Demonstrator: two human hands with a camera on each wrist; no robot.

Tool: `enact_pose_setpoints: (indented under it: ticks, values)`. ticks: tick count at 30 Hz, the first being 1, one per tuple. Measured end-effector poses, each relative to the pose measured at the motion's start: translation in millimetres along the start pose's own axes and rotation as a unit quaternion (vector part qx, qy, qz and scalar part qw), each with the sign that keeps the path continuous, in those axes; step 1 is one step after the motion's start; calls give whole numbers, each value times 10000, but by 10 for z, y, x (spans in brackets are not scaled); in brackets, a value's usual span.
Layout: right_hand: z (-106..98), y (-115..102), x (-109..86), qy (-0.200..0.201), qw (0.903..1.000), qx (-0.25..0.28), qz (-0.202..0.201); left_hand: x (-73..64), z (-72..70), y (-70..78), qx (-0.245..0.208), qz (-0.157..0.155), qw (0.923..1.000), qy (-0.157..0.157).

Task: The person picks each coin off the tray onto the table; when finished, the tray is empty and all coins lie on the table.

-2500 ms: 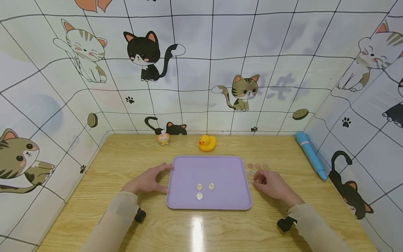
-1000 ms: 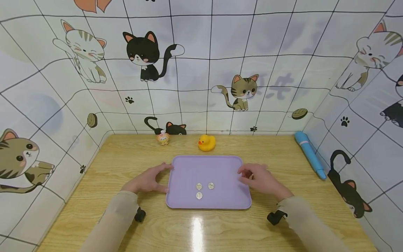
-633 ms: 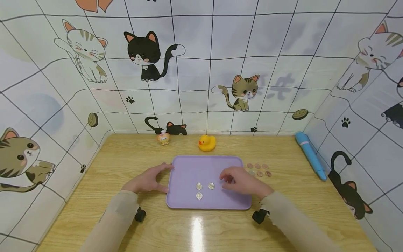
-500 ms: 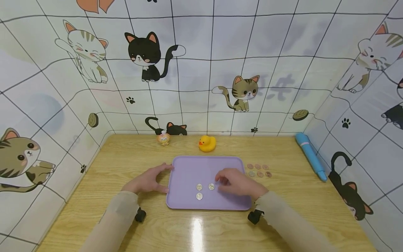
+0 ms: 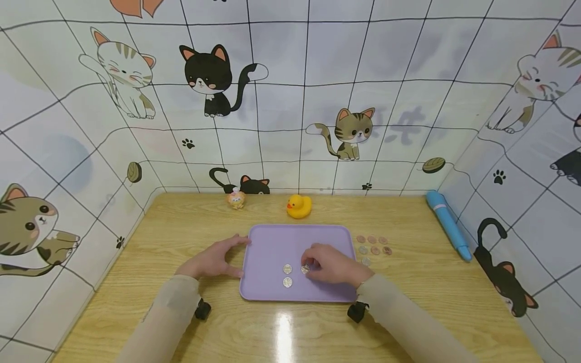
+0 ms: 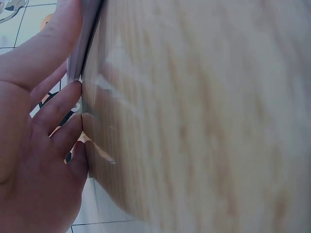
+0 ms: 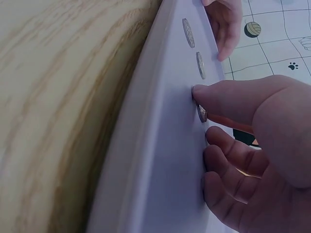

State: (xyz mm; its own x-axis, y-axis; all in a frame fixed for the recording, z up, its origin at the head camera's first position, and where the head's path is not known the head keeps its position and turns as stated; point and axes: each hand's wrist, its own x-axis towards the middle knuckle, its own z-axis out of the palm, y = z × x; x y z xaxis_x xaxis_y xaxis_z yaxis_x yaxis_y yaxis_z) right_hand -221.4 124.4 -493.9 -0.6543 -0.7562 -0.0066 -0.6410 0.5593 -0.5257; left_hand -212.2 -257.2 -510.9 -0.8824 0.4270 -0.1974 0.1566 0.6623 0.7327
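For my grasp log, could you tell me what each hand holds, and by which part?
The right hand pinches a silver coin by its edge; the left hand only touches the purple tray.

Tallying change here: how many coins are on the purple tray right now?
3: two bare silver coins lie left of centre on the tray, one is under the right hand. Others may be hidden beneath it.
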Motion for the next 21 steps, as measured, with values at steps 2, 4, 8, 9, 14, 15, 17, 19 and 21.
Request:
enact_pose_setpoints:
  ticks: [2, 4, 8, 9, 14, 15, 17, 19, 21]
  values:
    - [-5, -4, 7, 7, 10000, -23, -10, 4, -5, 3, 16, 8, 10000, -2]
    - [-6, -5, 12, 13, 10000, -68, -22, 4, -9, 12, 4, -33, 10000, -5]
    - [-9, -18, 26, -38, 9999, -126, 51, 10, -9, 14, -7, -65, 10000, 4]
    - [-10, -21, 31, -54, 9998, -145, 83, 9, -8, 16, -20, -89, 10000, 2]
    - [-12, -36, 56, -136, 9995, -156, 259, 5, 0, 3, -12, 37, 10000, 5]
    - [-15, -40, 58, -155, 9994, -149, 282, 3, 3, -1, -13, 60, 10000, 6]
    - [-22, -48, 61, -178, 9994, -119, 284, -1, 8, -6, -16, 81, 10000, 3]
    - [-29, -54, 60, -195, 9994, -113, 267, 1, 11, -15, -15, 88, 10000, 5]
    - [-37, -61, 63, -216, 9993, -100, 292, 3, 6, -15, -5, 105, 9999, 11]
